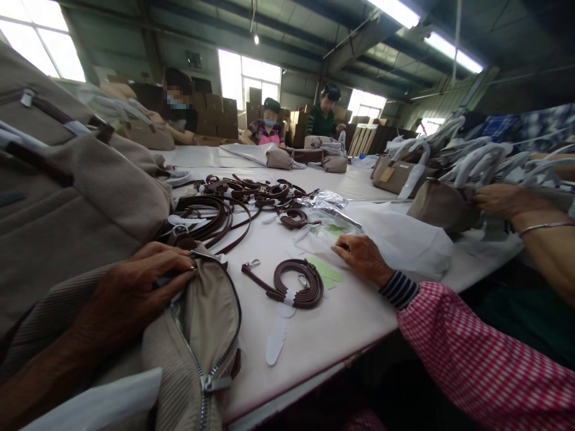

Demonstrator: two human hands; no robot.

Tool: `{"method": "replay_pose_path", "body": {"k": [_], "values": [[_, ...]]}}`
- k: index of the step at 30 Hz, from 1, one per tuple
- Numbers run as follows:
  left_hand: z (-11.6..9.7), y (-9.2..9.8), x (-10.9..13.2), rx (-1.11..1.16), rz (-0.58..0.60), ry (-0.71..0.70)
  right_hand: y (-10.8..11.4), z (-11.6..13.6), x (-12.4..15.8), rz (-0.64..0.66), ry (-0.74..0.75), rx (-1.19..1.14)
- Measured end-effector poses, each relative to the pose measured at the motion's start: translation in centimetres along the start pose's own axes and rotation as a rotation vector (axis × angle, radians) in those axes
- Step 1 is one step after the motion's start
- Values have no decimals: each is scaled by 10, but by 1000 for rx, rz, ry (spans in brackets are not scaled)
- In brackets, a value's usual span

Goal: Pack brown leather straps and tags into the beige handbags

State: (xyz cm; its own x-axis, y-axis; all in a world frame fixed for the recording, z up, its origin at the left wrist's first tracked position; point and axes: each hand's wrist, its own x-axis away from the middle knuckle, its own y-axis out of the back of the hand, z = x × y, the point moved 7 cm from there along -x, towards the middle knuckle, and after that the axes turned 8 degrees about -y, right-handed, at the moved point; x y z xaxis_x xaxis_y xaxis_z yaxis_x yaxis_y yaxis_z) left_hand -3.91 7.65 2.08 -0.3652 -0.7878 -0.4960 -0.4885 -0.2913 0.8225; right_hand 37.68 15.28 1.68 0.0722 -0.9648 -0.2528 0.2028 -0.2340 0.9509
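My left hand (pixel 150 287) is closed on the edge of a beige handbag (pixel 193 341), fingers pinched near one end of its open zipper. The bag's lining shows, and a silver zipper pull (pixel 211 383) lies toward me. Over the white table, my right hand (pixel 362 257) has its fingers curled together at the edge of a clear plastic bag (pixel 309 239); the fingertips' grip is partly hidden. Pale green paper slips (pixel 326 272) lie beside it. A coiled brown strap (pixel 299 284) with metal clips and a white wrap sits between my hands.
More brown straps (pixel 215 215) are heaped behind. Large beige bags (pixel 81 191) are stacked at left. At right, another person's hand (pixel 507 200) touches a beige bag (pixel 442 206) near white sheeting (pixel 399 233). Several co-workers stand across the table (pixel 359 179).
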Motion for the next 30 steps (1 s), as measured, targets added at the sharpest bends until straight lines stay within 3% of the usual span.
{"method": "replay_pose_path", "body": {"k": [6,12,15,18,21,25,30], "values": [[-8,4,-3,36,-5,30,21,-10,25,5,-59,-60],[-6,3,-3,15,-24,25,30,-23,83,212,-141,-226],[-3,1,-4,9,-29,32,30,-27,95,324,-129,-275],[-1,1,-4,10,-30,39,32,-34,81,391,-159,-423],[0,2,-3,15,-24,52,34,-38,46,285,-227,-533],[-2,3,-1,28,-22,50,15,-19,5,264,-157,-430],[-11,4,-3,4,-19,13,5,-20,3,304,-142,-375]]}}
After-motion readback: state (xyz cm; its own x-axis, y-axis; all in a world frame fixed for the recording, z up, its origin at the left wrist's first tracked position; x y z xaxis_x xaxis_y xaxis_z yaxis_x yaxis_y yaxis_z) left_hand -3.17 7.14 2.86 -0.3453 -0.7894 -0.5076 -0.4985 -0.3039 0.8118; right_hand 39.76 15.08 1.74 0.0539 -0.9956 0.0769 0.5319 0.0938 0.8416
